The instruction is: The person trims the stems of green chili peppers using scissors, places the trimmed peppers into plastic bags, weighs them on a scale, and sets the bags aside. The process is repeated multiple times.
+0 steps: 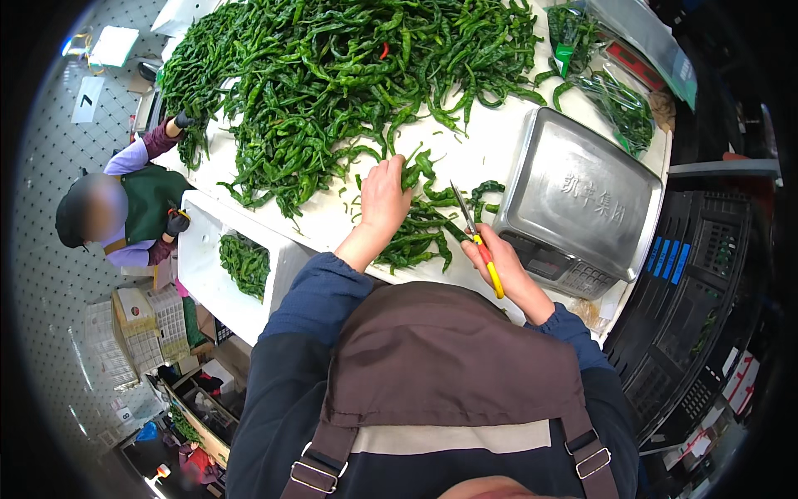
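Note:
My right hand [502, 262] is closed on scissors [484, 248] with yellow and red handles, their blades pointing up and away from me over the white table. A green pepper lies against its fingertips. My left hand [384, 194] rests at the near edge of a large heap of long green peppers [312, 81], its fingertips on some peppers; whether it grips one is hidden. Between my hands and just below them lies a smaller pile of green peppers [414, 237]. One red pepper [384, 50] shows in the heap. Cut stem bits are scattered on the table [436, 134].
A scale with a steel tray [580, 193] stands at the right, below bagged peppers [614, 103]. At the left is a white foam box [206, 249] holding peppers. Beyond it a co-worker [137, 199] in gloves reaches to the heap. Black crates [686, 299] stand far right.

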`<action>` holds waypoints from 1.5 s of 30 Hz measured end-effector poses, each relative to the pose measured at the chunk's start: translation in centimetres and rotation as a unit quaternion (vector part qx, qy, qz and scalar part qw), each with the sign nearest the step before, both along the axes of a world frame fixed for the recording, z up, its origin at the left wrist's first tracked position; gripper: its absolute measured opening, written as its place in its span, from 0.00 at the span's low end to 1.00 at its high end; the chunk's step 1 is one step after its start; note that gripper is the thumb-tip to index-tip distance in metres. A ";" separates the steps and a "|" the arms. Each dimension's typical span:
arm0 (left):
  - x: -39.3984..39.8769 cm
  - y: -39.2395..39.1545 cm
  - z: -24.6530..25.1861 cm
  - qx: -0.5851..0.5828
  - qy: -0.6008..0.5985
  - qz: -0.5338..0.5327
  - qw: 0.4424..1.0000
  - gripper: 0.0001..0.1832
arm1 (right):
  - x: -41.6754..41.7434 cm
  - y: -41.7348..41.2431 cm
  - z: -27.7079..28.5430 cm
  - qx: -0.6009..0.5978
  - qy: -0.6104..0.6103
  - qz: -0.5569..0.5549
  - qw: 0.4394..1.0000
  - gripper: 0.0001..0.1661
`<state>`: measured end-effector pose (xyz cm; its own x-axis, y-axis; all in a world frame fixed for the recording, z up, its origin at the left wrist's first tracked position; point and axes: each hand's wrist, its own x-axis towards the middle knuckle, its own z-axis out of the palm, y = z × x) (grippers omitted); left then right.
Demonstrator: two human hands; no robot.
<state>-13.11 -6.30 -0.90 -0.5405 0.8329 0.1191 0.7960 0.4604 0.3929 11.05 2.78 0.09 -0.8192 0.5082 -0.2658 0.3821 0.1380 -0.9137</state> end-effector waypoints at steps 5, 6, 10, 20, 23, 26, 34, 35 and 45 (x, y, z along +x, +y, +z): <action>0.3 -1.9 1.3 -0.054 -0.018 0.011 0.998 0.35 | -0.1 -1.0 -0.2 -0.012 0.015 0.010 1.000 0.23; 0.4 -2.1 1.4 -0.035 -0.033 0.014 0.999 0.34 | -0.3 -1.0 0.2 0.004 0.017 0.006 1.000 0.23; 0.8 -2.8 1.3 0.001 -0.077 0.016 0.997 0.32 | -0.7 -1.1 -0.1 -0.020 -0.009 -0.005 1.000 0.22; 2.0 -2.6 1.0 -0.017 -0.139 0.040 0.989 0.28 | -1.4 -1.2 0.3 -0.006 -0.031 -0.023 0.999 0.20; 1.2 -3.5 1.1 -0.043 -0.057 -0.031 0.997 0.30 | -1.2 -0.2 0.9 0.072 -0.014 0.020 0.997 0.24; 1.1 -4.2 0.6 -0.060 -0.004 -0.088 0.994 0.33 | -2.0 0.8 2.4 0.071 -0.063 0.088 0.992 0.28; 1.8 -3.9 0.1 -0.067 0.009 -0.112 0.991 0.27 | -3.3 -0.2 1.0 0.025 -0.074 0.092 0.993 0.23; 1.4 -3.5 0.1 -0.051 -0.036 -0.073 0.995 0.24 | -3.2 -0.4 0.8 -0.009 -0.094 0.067 0.993 0.21; -4.5 -1.5 2.1 0.318 -0.651 0.240 0.646 0.09 | -0.3 0.4 1.9 -0.197 -0.049 0.151 0.968 0.18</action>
<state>-17.59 -7.83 1.16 -0.7050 0.5381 -0.4621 -0.5755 -0.0532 0.8161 10.74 3.22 1.95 -0.8756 0.0932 -0.4739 0.4661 -0.0944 -0.8797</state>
